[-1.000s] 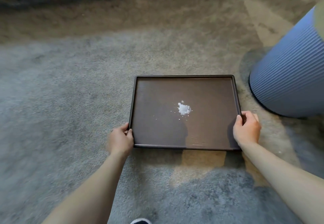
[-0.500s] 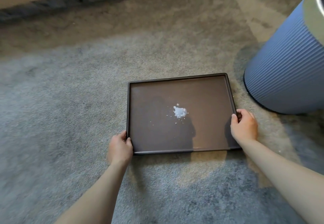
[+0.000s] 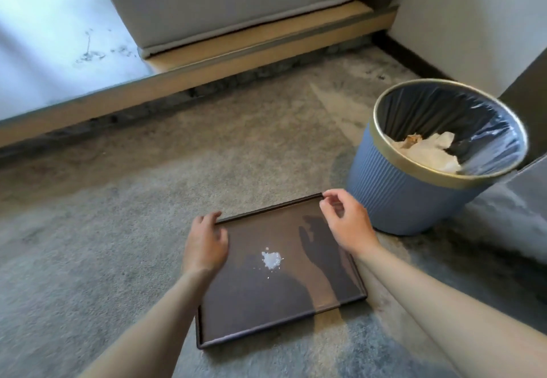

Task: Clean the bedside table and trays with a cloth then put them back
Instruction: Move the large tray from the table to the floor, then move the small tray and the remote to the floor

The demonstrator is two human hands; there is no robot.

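- Dark brown tray [image 3: 275, 303] flat on the grey carpet [image 3: 88, 259], near edge toward the camera, far right corner just beside the blue bin [image 3: 414, 200].
- Small white splatter [image 3: 270, 260] near the middle of the tray floor, a few specks scattered round it.
- Left hand [image 3: 205, 244] at the far left corner of the tray, palm down, fingers [image 3: 211, 218] loosely curled over the rim; full grip or mere touch not discernible.
- Right hand [image 3: 344, 221] at the far right corner, thumb and fingers bent and slightly apart, fingertips at the rim; pinching or only hovering impossible to tell.
- Shadows of both hands cast across the tray floor.
- Bin ribbed, gold-rimmed, lined with a clear bag, crumpled paper [image 3: 426, 150] inside.
- Beyond the carpet, a wooden ledge [image 3: 236, 52] under a grey padded panel [image 3: 225, 2]; white wall at the right.
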